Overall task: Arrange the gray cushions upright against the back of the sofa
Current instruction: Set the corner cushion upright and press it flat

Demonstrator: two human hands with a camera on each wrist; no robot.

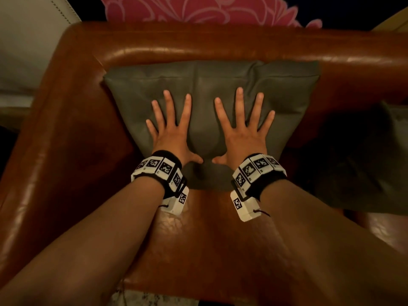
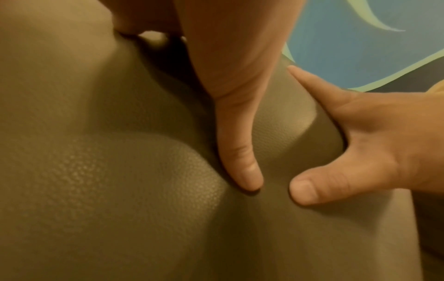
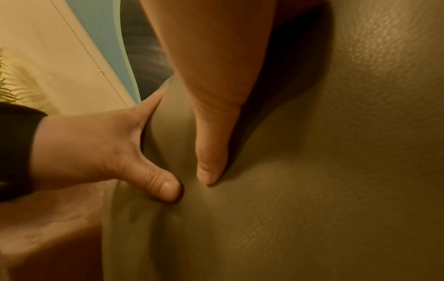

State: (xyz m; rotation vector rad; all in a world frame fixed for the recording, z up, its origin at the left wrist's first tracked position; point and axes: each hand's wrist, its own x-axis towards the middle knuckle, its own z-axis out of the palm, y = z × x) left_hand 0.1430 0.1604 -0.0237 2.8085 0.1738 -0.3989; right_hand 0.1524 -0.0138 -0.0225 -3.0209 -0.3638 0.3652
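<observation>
A gray cushion (image 1: 220, 85) stands against the back of the brown leather sofa (image 1: 66, 140), in the corner where the backrest meets the armrest on the person's left. Its top edge lies just under the rounded top of the backrest, and its lower edge rests on the seat. Both hands lie flat on its front. The left hand (image 1: 170, 138) has its fingers straight and spread, palm pressed into the cushion, holding nothing. The right hand (image 1: 242, 135) lies the same way just beside it, the two thumbs close but apart. The leather dents under the palms and bulges between them, which the left wrist view shows close up around the thumb (image 2: 240, 155). In the right wrist view the palm hides the fingers, so only the thumb (image 3: 211, 152) and the other hand's thumb can be made out.

A second gray cushion (image 1: 393, 155) lies at the right edge, dark and cut off, so its pose cannot be told. Behind the sofa shows a pink patterned cloth (image 1: 198, 9), cropped at the top
</observation>
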